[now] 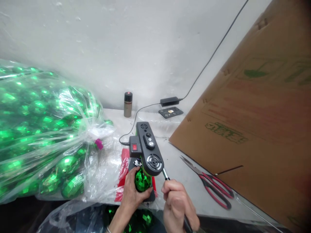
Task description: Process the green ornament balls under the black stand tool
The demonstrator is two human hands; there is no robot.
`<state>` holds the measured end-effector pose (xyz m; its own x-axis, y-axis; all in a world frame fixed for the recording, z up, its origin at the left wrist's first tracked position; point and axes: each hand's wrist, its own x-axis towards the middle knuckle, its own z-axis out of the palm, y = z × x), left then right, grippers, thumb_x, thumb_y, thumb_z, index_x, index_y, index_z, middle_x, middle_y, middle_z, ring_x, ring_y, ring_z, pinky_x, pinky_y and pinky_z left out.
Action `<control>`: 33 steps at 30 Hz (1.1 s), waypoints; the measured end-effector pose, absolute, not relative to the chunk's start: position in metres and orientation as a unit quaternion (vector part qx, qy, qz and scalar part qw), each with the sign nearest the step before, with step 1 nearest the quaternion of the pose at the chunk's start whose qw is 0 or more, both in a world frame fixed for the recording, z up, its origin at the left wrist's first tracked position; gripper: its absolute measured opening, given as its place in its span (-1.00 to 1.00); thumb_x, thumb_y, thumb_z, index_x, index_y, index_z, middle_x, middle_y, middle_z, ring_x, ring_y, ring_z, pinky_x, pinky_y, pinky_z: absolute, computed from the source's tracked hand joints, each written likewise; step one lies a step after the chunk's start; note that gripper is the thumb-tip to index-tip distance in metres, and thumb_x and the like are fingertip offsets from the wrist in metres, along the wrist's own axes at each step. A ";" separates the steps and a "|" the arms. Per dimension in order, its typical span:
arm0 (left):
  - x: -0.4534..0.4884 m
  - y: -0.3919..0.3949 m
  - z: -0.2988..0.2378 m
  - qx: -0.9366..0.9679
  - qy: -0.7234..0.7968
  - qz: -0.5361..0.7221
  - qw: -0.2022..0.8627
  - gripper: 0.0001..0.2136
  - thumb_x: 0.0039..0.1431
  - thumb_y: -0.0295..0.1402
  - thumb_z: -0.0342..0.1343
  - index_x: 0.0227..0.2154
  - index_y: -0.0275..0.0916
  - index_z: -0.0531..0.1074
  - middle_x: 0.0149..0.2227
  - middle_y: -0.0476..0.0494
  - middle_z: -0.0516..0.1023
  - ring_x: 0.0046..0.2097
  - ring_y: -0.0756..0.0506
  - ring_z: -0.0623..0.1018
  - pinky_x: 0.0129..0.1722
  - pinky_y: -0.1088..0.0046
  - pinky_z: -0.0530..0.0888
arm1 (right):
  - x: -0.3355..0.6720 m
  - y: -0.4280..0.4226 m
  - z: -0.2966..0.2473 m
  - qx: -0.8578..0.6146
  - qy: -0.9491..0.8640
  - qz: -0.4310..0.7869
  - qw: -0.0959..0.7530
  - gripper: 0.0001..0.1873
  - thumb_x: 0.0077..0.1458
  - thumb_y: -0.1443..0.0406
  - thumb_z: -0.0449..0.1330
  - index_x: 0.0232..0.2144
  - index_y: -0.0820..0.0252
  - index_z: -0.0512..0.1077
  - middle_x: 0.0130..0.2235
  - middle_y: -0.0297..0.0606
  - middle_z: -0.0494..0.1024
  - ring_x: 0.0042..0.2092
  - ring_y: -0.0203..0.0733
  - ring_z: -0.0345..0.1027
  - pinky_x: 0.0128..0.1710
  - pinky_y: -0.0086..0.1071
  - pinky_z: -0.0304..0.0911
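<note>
My left hand (132, 189) is wrapped around a shiny green faceted ball (141, 180), holding it under the head of a small black press machine (148, 149) with a red switch. My right hand (178, 205) is closed round the machine's lever handle (166, 175), a metal rod with a dark grip that runs down out of my fist. The ball sits on the machine's base, over a red sheet (123, 171).
A big clear plastic bag of green balls (41, 132) fills the left. Another bag with green balls (97, 218) lies below my hands. Red-handled scissors (211, 184) lie at right beside a large leaning cardboard sheet (252, 123). A spray can (128, 104), power adapter (169, 101) and remote (170, 112) stand by the wall.
</note>
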<state>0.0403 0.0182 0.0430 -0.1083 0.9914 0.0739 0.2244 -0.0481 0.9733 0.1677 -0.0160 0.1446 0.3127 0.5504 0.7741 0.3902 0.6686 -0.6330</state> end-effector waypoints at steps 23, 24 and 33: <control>0.040 0.020 0.039 0.548 0.558 0.490 0.386 -0.31 -0.17 -0.20 0.50 0.11 -0.17 0.53 0.05 -0.32 0.71 0.15 -0.50 0.68 0.27 -0.24 0.57 | 0.164 -0.011 0.140 -0.387 -0.572 0.045 0.722 -0.61 0.54 0.33 0.06 -0.42 0.11 0.37 -0.40 -0.38 0.49 -0.46 -0.33 0.34 -0.46 -0.40 0.20; 0.040 0.020 0.039 0.549 0.558 0.489 0.385 -0.31 -0.17 -0.20 0.50 0.11 -0.18 0.54 0.06 -0.33 0.71 0.15 -0.50 0.68 0.26 -0.24 0.57 | 0.164 -0.011 0.139 -0.386 -0.571 0.045 0.723 -0.61 0.54 0.33 0.06 -0.42 0.11 0.37 -0.40 -0.38 0.49 -0.46 -0.32 0.34 -0.45 -0.40 0.20; 0.042 0.021 0.028 0.562 0.553 0.494 0.366 -0.32 -0.14 -0.24 0.50 0.13 -0.19 0.55 0.08 -0.35 0.72 0.17 -0.50 0.69 0.26 -0.24 0.59 | 0.157 -0.011 0.138 -0.378 -0.577 0.022 0.724 -0.57 0.57 0.35 -0.01 -0.44 0.11 0.29 -0.43 -0.41 0.41 -0.46 -0.35 0.28 -0.44 -0.40 0.18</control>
